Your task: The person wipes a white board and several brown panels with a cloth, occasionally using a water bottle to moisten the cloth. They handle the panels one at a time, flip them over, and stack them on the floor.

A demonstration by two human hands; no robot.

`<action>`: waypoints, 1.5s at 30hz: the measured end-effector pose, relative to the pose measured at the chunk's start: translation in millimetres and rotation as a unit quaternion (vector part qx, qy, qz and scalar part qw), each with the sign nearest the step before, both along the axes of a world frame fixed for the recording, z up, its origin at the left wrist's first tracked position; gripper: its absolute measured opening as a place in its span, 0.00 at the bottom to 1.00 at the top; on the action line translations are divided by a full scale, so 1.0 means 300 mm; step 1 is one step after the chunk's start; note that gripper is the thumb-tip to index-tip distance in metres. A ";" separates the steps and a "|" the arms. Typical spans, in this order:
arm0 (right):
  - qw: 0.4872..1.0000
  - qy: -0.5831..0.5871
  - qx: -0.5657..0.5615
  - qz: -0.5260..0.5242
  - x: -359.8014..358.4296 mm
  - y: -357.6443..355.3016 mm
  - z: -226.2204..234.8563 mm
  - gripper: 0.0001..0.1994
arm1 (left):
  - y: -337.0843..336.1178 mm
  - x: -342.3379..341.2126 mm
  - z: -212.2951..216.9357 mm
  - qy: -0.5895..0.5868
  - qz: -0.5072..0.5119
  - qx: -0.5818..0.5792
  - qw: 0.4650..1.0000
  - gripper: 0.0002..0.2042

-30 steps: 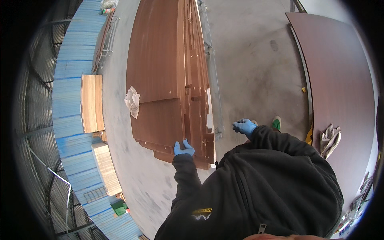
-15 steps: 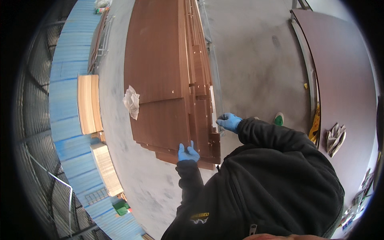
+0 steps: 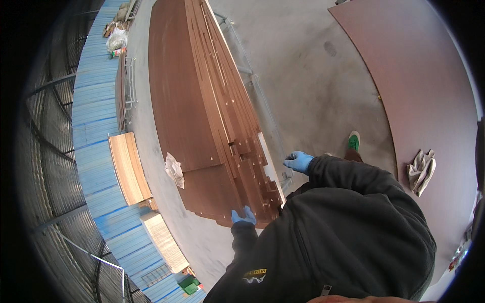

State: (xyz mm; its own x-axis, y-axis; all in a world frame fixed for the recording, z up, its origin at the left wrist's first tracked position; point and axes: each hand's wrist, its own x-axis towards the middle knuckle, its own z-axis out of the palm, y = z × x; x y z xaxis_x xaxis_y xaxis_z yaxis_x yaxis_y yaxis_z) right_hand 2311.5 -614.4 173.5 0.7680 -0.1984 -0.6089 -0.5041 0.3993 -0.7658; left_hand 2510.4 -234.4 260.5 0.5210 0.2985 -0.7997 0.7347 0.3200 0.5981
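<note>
A stack of long dark brown wood panels lies on the concrete floor, reaching away from me. My left hand, in a blue glove, rests with spread fingers on the near end of the stack. My right hand, also in a blue glove, is at the stack's right edge beside a pale panel edge; whether it grips anything is unclear. My black jacket fills the lower right.
A large brown board lies at the right with a crumpled grey rag on it. A white crumpled bag lies left of the stack. A light wood panel and blue corrugated sheeting lie at the left. My green shoe shows.
My right hand has moved left from open floor to the stack's right edge. My left hand stays on the near end. The view has shifted closer over the panels.
</note>
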 end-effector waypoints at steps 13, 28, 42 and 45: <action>0.998 0.032 0.006 -0.051 0.067 -0.380 -0.095 0.25 | -0.801 -0.060 -0.067 0.243 -0.467 -0.042 0.849 0.29; 0.938 0.027 -0.020 -0.345 0.332 -1.274 0.017 0.20 | -2.112 0.556 -0.122 0.086 -0.702 -0.050 0.706 0.24; 0.868 0.023 -0.142 -0.476 0.099 -2.063 0.208 0.27 | -3.220 0.455 -0.044 0.004 -0.851 -0.001 0.524 0.26; 0.857 0.038 -0.158 -0.489 0.024 -2.180 0.239 0.28 | -3.450 0.403 -0.106 -0.074 -0.856 0.008 0.512 0.26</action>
State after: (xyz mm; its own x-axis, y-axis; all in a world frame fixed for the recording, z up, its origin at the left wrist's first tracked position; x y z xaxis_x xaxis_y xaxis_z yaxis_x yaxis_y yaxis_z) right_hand 2318.7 -1268.5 245.3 0.1015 -0.8890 -0.4464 -0.0998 0.4374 -0.8937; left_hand 2631.2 -1269.4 228.8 0.0857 -0.6906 -0.7182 -0.1237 -0.7226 0.6801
